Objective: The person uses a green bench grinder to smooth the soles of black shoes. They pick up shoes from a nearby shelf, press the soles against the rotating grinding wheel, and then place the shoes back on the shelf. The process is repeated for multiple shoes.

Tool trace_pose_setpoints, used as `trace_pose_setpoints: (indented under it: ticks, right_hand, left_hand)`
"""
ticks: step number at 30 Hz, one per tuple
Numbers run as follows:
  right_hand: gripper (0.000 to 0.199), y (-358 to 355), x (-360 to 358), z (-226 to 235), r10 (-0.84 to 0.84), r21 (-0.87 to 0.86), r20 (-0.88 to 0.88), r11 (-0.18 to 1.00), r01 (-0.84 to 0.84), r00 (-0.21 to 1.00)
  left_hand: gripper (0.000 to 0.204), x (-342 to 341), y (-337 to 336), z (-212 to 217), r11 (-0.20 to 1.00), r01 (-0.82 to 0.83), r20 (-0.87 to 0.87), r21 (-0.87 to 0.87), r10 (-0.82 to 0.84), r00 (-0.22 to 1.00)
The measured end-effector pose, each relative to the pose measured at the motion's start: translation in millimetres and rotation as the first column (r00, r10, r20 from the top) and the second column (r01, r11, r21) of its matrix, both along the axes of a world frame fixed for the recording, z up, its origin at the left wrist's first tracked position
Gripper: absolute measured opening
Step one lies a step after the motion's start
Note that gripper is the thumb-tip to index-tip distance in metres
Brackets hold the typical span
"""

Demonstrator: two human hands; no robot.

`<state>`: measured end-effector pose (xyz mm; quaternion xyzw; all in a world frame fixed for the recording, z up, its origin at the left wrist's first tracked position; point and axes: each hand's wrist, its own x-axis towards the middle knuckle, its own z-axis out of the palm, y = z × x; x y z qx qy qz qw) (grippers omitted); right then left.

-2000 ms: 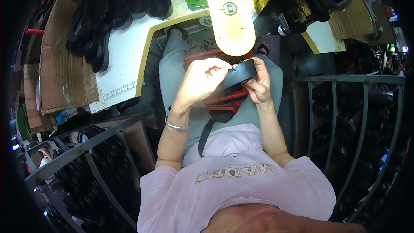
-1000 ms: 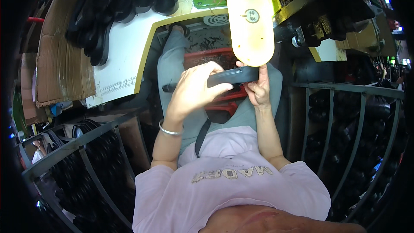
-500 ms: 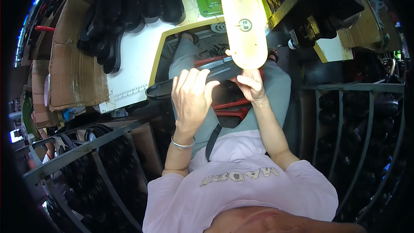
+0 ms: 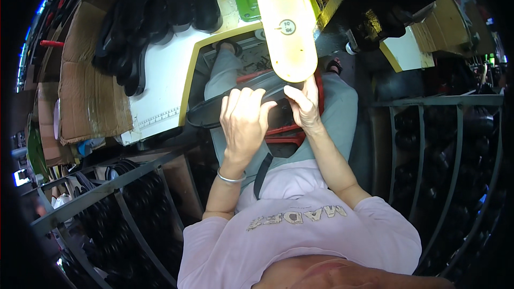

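Observation:
A long black shoe sole point(image 4: 206, 111) lies slanted across my lap, its left end by the white table's edge. My left hand point(image 4: 243, 123) is closed round its near side, with the back of the hand up and the thumb toward the right. On the right end my right hand point(image 4: 304, 106) grips the sole with thumb and fingers. A lit oval lamp head point(image 4: 289, 32) hangs above and hides the far right part of the sole and some of my right fingertips.
Several black soles point(image 4: 160, 13) are heaped on the white table point(image 4: 166, 75), beside a cardboard sheet point(image 4: 96, 80). A dark machine point(image 4: 385, 8) stands far right. Metal racks with black items flank me: a left rack point(image 4: 107, 187) and a right rack point(image 4: 439, 104). A red stool point(image 4: 286, 139) shows between my legs.
The sole has tipped, so more of its broad face shows. My hands have come a little closer together on it. The lamp and table sit slightly further left in view.

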<state>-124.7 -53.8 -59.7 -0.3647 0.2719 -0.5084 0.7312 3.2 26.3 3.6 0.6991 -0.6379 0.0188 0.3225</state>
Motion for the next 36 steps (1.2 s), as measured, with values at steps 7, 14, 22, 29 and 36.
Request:
trace_pose_setpoints:
  ticks: [7, 14, 22, 29, 36]
  right_hand:
    - [0.070, -1, 0, 0, -0.042, -0.057, 0.049, 0.997, 0.045, 0.998]
    - [0.072, -3, -5, 1, -0.063, -0.101, 0.017, 0.993, 0.065, 0.998]
    - [0.075, -7, -21, -19, -0.128, -0.048, -0.002, 0.991, 0.128, 0.992]
    - [0.085, -21, -94, -93, -0.065, 0.216, -0.515, 0.955, 0.203, 0.855]
    - [0.057, 12, -88, -124, 0.077, 0.256, -0.590, 0.962, 0.096, 0.804]
  left_hand:
    - [0.027, -7, 0, -4, 0.996, 0.026, -0.026, -0.084, -0.028, 0.999]
    - [0.026, -11, -4, -5, 0.990, 0.052, -0.032, -0.133, -0.057, 0.998]
    - [0.032, -14, -11, -15, 0.990, 0.130, -0.042, -0.061, -0.132, 0.990]
    - [0.048, 59, -69, -22, 0.962, -0.173, -0.041, -0.212, 0.168, 0.985]
    - [0.033, 147, -124, -73, 0.971, -0.178, 0.044, -0.159, 0.187, 0.981]
